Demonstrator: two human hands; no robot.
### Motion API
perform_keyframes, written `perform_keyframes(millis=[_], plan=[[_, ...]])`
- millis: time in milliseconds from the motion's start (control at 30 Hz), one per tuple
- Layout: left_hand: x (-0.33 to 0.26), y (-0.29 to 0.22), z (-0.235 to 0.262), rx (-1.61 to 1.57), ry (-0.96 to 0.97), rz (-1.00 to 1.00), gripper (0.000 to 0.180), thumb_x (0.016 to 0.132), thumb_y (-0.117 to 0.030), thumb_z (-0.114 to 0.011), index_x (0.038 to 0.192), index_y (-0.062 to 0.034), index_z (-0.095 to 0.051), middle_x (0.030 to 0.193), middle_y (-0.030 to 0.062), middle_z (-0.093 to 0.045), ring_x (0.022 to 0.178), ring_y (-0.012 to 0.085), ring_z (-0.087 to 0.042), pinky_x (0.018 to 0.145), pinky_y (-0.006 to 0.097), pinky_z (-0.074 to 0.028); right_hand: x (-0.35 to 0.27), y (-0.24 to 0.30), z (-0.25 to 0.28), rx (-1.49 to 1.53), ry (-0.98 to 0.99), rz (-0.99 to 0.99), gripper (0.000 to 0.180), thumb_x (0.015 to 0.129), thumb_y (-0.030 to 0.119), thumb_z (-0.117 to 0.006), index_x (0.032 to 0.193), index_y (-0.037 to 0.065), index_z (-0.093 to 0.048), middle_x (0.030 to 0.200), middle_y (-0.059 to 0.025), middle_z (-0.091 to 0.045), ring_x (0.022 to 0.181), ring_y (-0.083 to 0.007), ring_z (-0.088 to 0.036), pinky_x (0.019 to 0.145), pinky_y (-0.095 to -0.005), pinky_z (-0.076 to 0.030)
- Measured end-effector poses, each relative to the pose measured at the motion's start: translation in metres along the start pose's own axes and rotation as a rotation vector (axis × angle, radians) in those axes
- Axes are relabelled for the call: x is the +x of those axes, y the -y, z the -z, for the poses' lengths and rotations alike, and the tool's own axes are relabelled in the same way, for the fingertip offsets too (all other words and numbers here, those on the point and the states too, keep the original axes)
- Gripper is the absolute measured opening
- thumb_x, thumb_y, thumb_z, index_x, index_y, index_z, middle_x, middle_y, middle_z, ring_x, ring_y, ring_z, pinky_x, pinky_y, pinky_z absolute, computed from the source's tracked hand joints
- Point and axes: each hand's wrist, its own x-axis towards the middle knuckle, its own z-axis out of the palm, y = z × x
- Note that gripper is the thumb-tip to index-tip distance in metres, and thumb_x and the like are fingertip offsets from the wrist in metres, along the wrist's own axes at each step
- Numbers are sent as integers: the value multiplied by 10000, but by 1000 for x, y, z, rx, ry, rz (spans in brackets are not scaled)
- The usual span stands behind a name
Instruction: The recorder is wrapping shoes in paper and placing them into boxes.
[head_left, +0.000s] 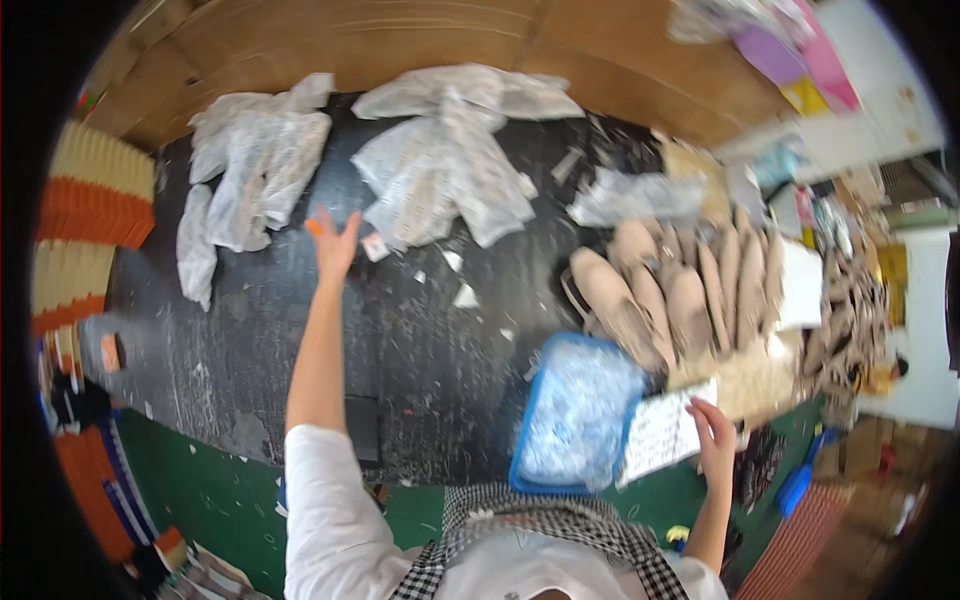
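Stacked yellow and orange boxes [95, 205] stand along the left edge of the table [430, 330], and a small orange block [110, 352] lies near that edge. Towards the far left corner, a group of crumpled, whitish plastic bags [265, 165] lies spread out. Just beside them, the left hand [338, 250] reaches out over the table, its grip spread wide with nothing between the fingers; a bit of orange shows at one fingertip. Right of that hand is a small pale tag [375, 247], and beyond it a second group of plastic bags [450, 160] lies by the far edge. White paper scraps [465, 296] dot the middle. At the near edge, right of centre, sits a blue tray [528, 412] filled with clear plastic. Beside it, a white sheet [660, 432] with dark marks lies at the near edge. The right hand [713, 435] has its fingertips at the sheet's right side; I cannot tell whether its grip pinches it. Beige shoes [690, 300] crowd together towards the right edge.
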Motion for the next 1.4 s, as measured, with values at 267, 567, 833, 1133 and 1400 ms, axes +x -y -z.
perform_keyframes(millis=[267, 567, 833, 1133, 1400], plan=[[-60, -108, -99, 316, 108, -181, 797, 802, -615, -599, 1232, 51, -523, 1182, 296, -555, 1031, 437, -572, 899, 494, -439, -65, -96, 115, 97, 6, -163, 255, 938, 101, -559, 1161, -3, -627, 1051, -116, -699, 989, -178, -648, 893, -297, -473], [-559, -436, -102, -447, 871, -529, 278, 837, -86, -689, 1113, -51, -680, 974, 75, -717, 840, 114, -668, 777, 281, -519, -13, -407, 95, 22, -104, -106, 241, 873, 87, -584, 1090, 16, -662, 990, -169, -685, 856, -298, -675, 753, -351, -525], [-698, -468, -252, -154, 760, 67, 479, 789, -363, -730, 1065, 21, -654, 910, 157, -714, 809, 239, -696, 731, 307, -531, 23, -432, 85, 189, 218, 45, 305, 820, 114, -645, 1114, 30, -638, 840, -123, -607, 736, -252, -605, 673, -350, -488], [-706, -472, -271, -78, 657, 58, 375, 781, -324, -721, 969, -1, -693, 802, 145, -713, 713, 242, -690, 666, 326, -530, 29, -440, 98, 302, 389, 105, 350, 810, 141, -674, 1144, 41, -639, 850, -102, -586, 699, -219, -592, 645, -324, -487], [-704, -452, -263, -197, 619, 36, 262, 879, -249, -644, 897, 4, -708, 646, 93, -651, 539, 209, -545, 577, 324, -459, 49, -457, 138, 333, 333, 98, 356, 861, 92, -629, 1213, 44, -602, 973, -107, -623, 740, -181, -597, 685, -292, -506]])
